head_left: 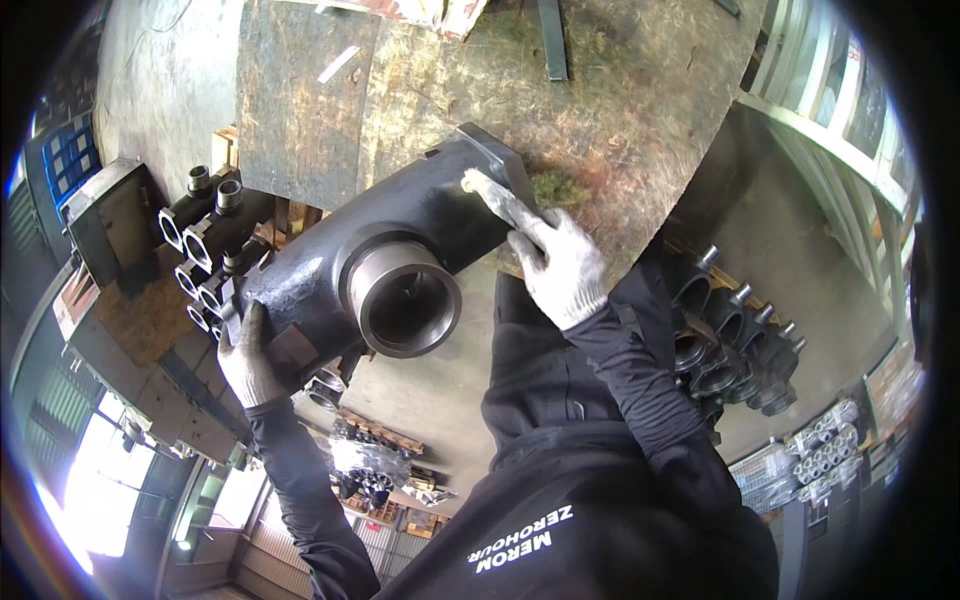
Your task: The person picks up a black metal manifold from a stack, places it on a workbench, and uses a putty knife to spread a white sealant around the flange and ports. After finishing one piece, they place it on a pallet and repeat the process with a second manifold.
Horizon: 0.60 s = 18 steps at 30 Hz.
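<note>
Holding at a slant, head view: thick black-coated metal cylinder (325, 245) with a wide bare-metal collar (408, 305) on its side, left of the frame's centre. Its upper-right end lies over a worn, stained brown tabletop (620, 120); the lower-left end overhangs.

Left hand (248, 355), pale knitted glove with darkened fingers: grasping the lower-left end, fingers curled over it. Probably placed there to steady the overhang and check rolling, since the collar looks heavy and off-axis.

Right hand (565, 265), pale knitted glove: curled around what appears to be a slim, pale stick-like tool (503, 203), kind unclear. Tip over the upper-right part of the cylinder; contact cannot be told. Likely held near the tip's end for control.

Surroundings: flat dark metal bar (553, 45) on the tabletop, top of frame. Similar dark collared cylinders (720, 335) grouped at right, presumably bunched to save floor space.

Writing: white printed lettering (525, 540) in two lines on the black long-sleeved garment (640, 500), lower centre; not transcribed. No legible label noted on the cylinder.
</note>
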Each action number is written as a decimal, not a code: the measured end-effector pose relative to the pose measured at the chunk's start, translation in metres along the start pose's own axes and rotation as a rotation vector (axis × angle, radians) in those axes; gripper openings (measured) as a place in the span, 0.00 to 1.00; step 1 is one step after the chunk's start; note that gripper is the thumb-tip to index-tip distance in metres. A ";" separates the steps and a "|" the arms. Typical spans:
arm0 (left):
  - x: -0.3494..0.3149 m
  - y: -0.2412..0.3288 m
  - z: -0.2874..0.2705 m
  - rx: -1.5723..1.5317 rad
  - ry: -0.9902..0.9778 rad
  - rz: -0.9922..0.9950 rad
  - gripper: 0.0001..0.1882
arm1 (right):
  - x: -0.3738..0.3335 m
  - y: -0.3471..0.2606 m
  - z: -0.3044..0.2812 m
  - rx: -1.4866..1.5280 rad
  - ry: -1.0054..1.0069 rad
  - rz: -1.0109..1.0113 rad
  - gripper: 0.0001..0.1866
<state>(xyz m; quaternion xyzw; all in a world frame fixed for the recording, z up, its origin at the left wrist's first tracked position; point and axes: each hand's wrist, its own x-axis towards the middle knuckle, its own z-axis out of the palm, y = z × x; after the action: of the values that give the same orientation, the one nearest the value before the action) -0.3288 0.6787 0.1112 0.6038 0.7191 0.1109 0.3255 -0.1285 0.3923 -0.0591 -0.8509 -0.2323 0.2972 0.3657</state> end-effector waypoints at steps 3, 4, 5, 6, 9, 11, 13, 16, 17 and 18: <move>0.000 -0.002 0.000 -0.034 -0.020 0.003 0.26 | 0.007 -0.001 0.001 -0.065 -0.134 0.029 0.20; 0.000 -0.001 0.000 -0.049 -0.018 -0.007 0.26 | 0.006 -0.002 0.002 -0.053 -0.133 0.021 0.21; 0.000 -0.001 0.000 -0.037 -0.018 -0.004 0.26 | 0.004 -0.004 0.002 -0.036 -0.120 -0.006 0.22; -0.001 -0.001 0.001 -0.033 -0.012 -0.011 0.26 | -0.001 -0.005 0.002 -0.020 -0.107 -0.034 0.23; -0.002 0.000 0.001 -0.019 -0.001 -0.002 0.28 | -0.009 -0.007 0.003 -0.020 -0.105 -0.078 0.25; -0.001 -0.001 -0.001 0.075 -0.027 0.078 0.29 | -0.009 -0.005 0.005 -0.060 -0.083 -0.097 0.24; 0.001 -0.002 -0.004 0.252 -0.035 0.174 0.29 | -0.005 -0.001 0.007 -0.150 -0.038 -0.086 0.23; 0.003 -0.005 -0.006 0.008 -0.051 0.041 0.30 | -0.002 0.005 0.007 -0.203 -0.006 -0.061 0.21; 0.003 -0.006 -0.006 0.118 -0.023 0.088 0.30 | -0.002 0.007 0.008 -0.214 -0.018 -0.034 0.20; 0.004 -0.005 -0.007 0.214 -0.045 0.152 0.30 | -0.005 0.008 0.006 -0.146 -0.069 0.010 0.20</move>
<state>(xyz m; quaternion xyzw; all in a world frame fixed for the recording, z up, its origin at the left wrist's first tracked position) -0.3375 0.6828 0.1126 0.6904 0.6713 0.0442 0.2659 -0.1346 0.3871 -0.0662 -0.8657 -0.2615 0.3105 0.2929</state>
